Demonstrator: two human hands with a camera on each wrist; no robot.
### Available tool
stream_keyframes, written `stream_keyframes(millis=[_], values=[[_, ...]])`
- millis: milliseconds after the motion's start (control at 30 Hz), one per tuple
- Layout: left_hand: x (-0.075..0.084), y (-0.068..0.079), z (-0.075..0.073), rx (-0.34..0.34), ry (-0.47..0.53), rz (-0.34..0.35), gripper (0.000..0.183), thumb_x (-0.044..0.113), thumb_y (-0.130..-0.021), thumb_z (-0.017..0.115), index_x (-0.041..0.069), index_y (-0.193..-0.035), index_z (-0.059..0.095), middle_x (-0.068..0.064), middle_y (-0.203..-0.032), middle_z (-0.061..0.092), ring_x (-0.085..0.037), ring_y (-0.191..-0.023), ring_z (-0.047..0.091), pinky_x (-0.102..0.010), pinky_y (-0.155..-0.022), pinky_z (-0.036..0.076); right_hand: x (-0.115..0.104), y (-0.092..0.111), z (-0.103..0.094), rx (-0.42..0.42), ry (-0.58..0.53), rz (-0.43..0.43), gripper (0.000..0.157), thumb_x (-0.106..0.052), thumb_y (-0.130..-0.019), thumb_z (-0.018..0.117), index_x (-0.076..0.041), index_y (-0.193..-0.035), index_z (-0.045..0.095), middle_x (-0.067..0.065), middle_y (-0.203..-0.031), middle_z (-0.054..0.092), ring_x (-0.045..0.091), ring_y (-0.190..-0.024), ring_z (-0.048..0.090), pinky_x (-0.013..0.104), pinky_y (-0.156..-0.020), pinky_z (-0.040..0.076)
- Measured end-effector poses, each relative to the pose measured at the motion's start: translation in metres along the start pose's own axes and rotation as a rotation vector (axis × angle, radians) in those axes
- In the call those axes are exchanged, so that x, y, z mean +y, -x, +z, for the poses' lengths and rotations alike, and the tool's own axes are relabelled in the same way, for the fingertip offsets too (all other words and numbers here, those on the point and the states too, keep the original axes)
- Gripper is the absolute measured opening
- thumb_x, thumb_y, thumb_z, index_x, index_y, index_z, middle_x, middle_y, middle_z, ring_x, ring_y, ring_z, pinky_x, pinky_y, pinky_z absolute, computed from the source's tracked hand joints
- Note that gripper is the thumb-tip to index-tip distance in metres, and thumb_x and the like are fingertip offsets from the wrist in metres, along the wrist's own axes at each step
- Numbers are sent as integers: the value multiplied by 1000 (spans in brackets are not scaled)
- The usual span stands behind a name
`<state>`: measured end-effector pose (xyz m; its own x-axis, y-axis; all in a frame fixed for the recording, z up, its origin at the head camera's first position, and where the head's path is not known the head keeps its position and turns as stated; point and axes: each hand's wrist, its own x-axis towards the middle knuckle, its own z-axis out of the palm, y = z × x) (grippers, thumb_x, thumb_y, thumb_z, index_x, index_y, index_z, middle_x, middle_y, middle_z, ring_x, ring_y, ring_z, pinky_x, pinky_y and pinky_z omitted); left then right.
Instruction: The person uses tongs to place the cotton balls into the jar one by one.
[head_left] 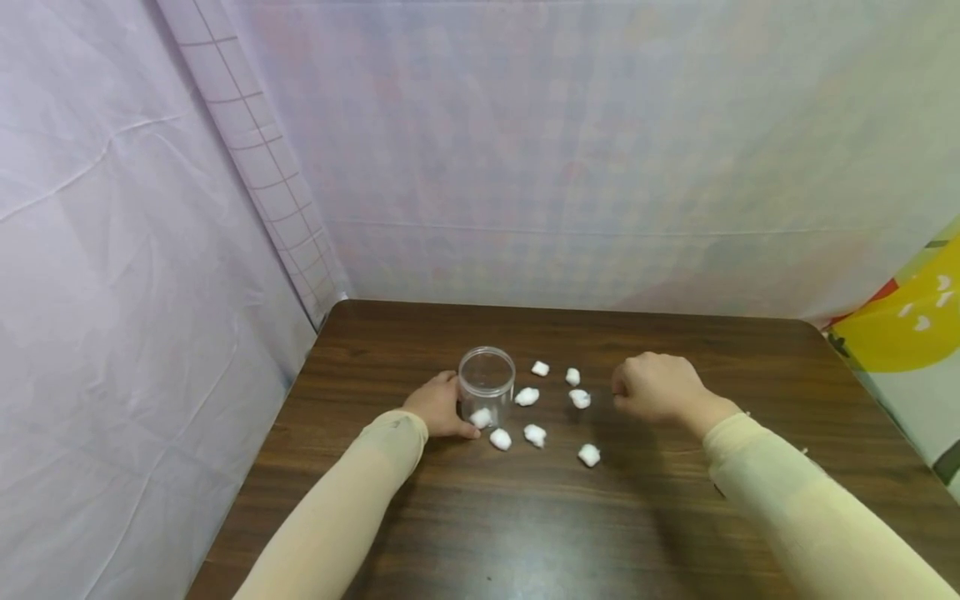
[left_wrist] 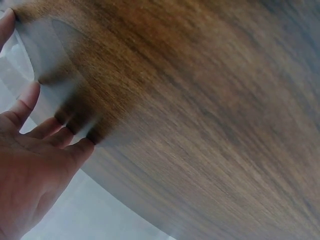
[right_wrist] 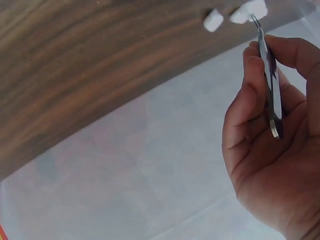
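Note:
A clear jar (head_left: 487, 385) without a lid stands upright on the table. My left hand (head_left: 441, 407) holds it from the left side, thumb in front; in the left wrist view the fingers of this left hand (left_wrist: 45, 155) spread at the jar's edge. One cotton ball (head_left: 481, 417) shows through the jar's lower wall. My right hand (head_left: 660, 387) grips metal tweezers (right_wrist: 270, 82) between thumb and fingers. Their tips meet a cotton ball (right_wrist: 257, 9), which looks like the cotton ball (head_left: 580, 399) left of that hand in the head view.
Several cotton balls lie on the brown wooden table (head_left: 450, 517), between jar and right hand; the nearest cotton ball (head_left: 589, 455) is toward the front. A pale curtain (head_left: 562, 167) hangs behind the table, and a white sheet (head_left: 135, 292) on the left.

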<state>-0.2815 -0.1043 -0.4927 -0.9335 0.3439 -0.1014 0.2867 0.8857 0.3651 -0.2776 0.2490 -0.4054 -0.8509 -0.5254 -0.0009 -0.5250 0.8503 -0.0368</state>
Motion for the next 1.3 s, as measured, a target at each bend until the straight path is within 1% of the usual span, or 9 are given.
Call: stream_keyframes(millis=[233, 400, 633, 700, 767, 900, 1000, 1133, 1300], values=[[1, 0, 0, -1, 5, -3, 94, 51, -68, 88, 11, -144, 51, -18, -151, 41, -36, -134, 45, -50, -108, 38, -8, -7, -24, 25, -10, -8, 25, -18, -84, 67, -25, -63, 57, -9, -58, 46, 11, -52, 41, 30, -43, 31], [1, 1, -1, -1, 6, -2, 93, 51, -69, 88, 10, -144, 51, -18, -151, 41, -36, -135, 44, -50, -108, 38, -16, -15, -40, 69, -9, -18, 23, -19, -86, 67, -25, -65, 60, -10, -57, 47, 11, -51, 41, 29, -43, 30], [1, 0, 0, -4, -4, -2, 93, 52, -69, 88, 11, -144, 51, -18, -152, 41, -36, -134, 44, -50, -108, 38, -30, -27, -54, 131, 7, -54, 31, -18, -85, 65, -24, -58, 49, -10, -52, 36, 11, -48, 34, 28, -42, 24], [1, 0, 1, -2, -6, -2, 93, 52, -68, 88, 10, -143, 51, -18, -151, 41, -36, -134, 44, -50, -108, 39, -34, -31, -57, 142, 14, -64, 32, -17, -84, 64, -24, -58, 48, -10, -52, 36, 11, -48, 34, 28, -42, 24], [1, 0, 0, -2, -8, -3, 93, 52, -69, 88, 11, -143, 52, -18, -151, 41, -36, -134, 44, -50, -108, 39, -39, -34, -60, 153, 19, -71, 28, -17, -84, 64, -25, -60, 52, -10, -53, 41, 11, -49, 37, 29, -42, 27], [1, 0, 1, 0, -8, -2, 93, 52, -69, 88, 11, -144, 51, -18, -151, 41, -36, -135, 44, -50, -108, 39, -48, -41, -64, 171, 14, -76, 14, -20, -85, 65, -26, -72, 67, -12, -61, 54, 12, -52, 47, 32, -43, 37], [1, -1, 1, -2, -11, -4, 93, 53, -69, 87, 12, -145, 51, -17, -151, 41, -36, -135, 44, -50, -108, 39, -57, -45, -64, 182, -5, -83, 9, -22, -86, 66, -25, -80, 72, -13, -66, 58, 11, -54, 49, 33, -44, 40], [-1, -1, 2, -2, -14, -4, 94, 54, -69, 87, 12, -145, 50, -17, -151, 41, -36, -135, 44, -50, -108, 39, -71, -51, -63, 185, -22, -109, 7, -21, -86, 68, -24, -81, 72, -13, -65, 57, 10, -53, 49, 31, -43, 39], [-1, -2, 3, 1, -13, -6, 94, 54, -69, 87, 12, -145, 51, -18, -151, 41, -36, -135, 44, -50, -108, 39, -84, -58, -57, 188, -11, -150, 11, -19, -84, 67, -24, -74, 68, -13, -62, 54, 10, -52, 48, 31, -42, 37]])
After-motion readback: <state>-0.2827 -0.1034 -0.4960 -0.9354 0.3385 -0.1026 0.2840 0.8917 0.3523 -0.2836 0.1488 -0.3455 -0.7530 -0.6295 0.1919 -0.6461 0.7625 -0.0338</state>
